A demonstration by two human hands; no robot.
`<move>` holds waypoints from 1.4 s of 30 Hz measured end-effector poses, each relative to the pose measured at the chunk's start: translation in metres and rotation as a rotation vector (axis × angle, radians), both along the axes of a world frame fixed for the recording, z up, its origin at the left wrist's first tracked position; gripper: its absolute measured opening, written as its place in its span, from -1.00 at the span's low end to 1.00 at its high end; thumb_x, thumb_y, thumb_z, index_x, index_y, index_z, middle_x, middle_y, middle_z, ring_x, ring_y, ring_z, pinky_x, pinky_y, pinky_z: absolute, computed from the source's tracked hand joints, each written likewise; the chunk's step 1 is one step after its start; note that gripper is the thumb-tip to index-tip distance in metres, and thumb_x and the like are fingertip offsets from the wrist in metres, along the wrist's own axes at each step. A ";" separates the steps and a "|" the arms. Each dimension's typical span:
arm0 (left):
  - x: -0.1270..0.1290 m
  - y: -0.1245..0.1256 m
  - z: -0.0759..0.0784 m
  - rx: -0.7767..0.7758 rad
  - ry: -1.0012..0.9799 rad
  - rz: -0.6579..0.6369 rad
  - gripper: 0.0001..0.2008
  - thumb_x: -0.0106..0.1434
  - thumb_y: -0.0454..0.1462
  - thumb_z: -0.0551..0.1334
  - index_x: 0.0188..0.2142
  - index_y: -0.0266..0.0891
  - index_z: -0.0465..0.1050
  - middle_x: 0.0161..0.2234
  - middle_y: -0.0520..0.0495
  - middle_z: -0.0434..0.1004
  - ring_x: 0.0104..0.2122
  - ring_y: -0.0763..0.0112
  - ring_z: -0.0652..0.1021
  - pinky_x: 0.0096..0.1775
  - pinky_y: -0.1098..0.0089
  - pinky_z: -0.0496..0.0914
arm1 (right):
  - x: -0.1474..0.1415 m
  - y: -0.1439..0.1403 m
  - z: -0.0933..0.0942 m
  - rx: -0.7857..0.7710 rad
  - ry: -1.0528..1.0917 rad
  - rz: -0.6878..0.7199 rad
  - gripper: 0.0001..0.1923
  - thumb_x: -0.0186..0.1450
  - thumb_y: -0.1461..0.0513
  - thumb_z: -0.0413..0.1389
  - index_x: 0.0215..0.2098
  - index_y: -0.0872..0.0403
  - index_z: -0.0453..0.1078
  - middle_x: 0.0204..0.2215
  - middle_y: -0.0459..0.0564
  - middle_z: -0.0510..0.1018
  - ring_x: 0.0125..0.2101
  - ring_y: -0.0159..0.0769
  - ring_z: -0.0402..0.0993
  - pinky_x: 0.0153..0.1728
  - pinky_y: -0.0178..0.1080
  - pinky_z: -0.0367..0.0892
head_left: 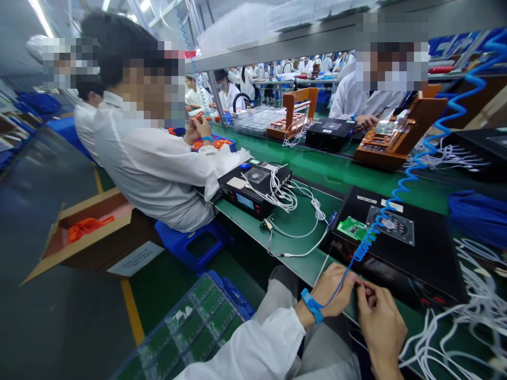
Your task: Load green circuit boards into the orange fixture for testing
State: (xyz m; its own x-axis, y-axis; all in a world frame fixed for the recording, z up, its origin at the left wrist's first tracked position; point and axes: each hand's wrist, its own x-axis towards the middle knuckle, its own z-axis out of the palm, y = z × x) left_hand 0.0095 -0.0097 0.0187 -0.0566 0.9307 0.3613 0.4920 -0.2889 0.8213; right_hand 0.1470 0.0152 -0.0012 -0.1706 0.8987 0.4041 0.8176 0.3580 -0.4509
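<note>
Left hand (330, 289) and right hand (380, 319) pinching together on something tiny, hidden. Thin white cables (455, 338) at 3 o'clock: light, bendy; best gripped at the plug.

The tabletop (317, 169) is plain green. On it, the black box (415, 253) carries a green circuit board (352, 228), with white cables (467, 322) at its right. A blue coiled cord (435, 132) rises above the black box, down to a blue wrist strap (311, 305) beside a white sleeve (257, 348). Left of the box: a blue stool (190, 245), a brown carton (91, 237) holding orange pieces (85, 227), and a yellow floor line (132, 311).
</note>
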 end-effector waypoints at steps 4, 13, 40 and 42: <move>0.000 0.000 0.000 0.024 -0.039 0.007 -0.49 0.51 -0.24 -0.18 -0.13 -0.27 0.57 -0.15 -0.14 0.65 -0.10 0.31 0.55 0.05 0.25 0.40 | 0.000 0.001 0.000 0.014 0.010 0.004 -0.56 0.39 -0.05 -0.08 -0.22 0.08 0.47 -0.40 -0.02 0.50 -0.49 -0.30 0.37 -0.51 -0.30 0.10; 0.000 -0.001 0.001 0.027 -0.036 -0.002 -0.50 0.50 -0.25 -0.17 -0.13 -0.26 0.57 -0.15 -0.12 0.65 -0.10 0.33 0.56 0.07 0.27 0.39 | -0.001 0.000 0.000 0.015 0.004 0.001 -0.56 0.39 -0.03 -0.08 -0.20 0.08 0.48 -0.37 -0.01 0.51 -0.47 -0.30 0.38 -0.52 -0.29 0.06; 0.001 0.000 0.001 0.007 -0.033 0.023 -0.45 0.51 -0.21 -0.20 -0.17 -0.27 0.58 -0.18 -0.14 0.65 -0.13 0.30 0.54 0.05 0.26 0.42 | -0.002 0.001 0.002 -0.006 -0.002 -0.015 -0.58 0.36 -0.06 -0.07 -0.25 0.07 0.44 -0.41 -0.02 0.49 -0.49 -0.30 0.36 -0.53 -0.31 0.06; 0.001 0.000 0.001 0.011 -0.033 0.024 -0.45 0.51 -0.21 -0.20 -0.17 -0.27 0.58 -0.19 -0.14 0.65 -0.14 0.29 0.54 0.04 0.26 0.42 | -0.002 0.002 0.002 -0.013 -0.001 -0.030 -0.58 0.35 -0.06 -0.07 -0.26 0.06 0.44 -0.40 -0.02 0.49 -0.49 -0.29 0.37 -0.53 -0.31 0.08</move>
State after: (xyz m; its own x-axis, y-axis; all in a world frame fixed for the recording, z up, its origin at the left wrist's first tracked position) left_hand 0.0103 -0.0098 0.0201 -0.0906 0.9250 0.3690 0.4713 -0.2865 0.8341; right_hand 0.1453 0.0168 0.0011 -0.1441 0.9086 0.3920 0.8281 0.3276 -0.4548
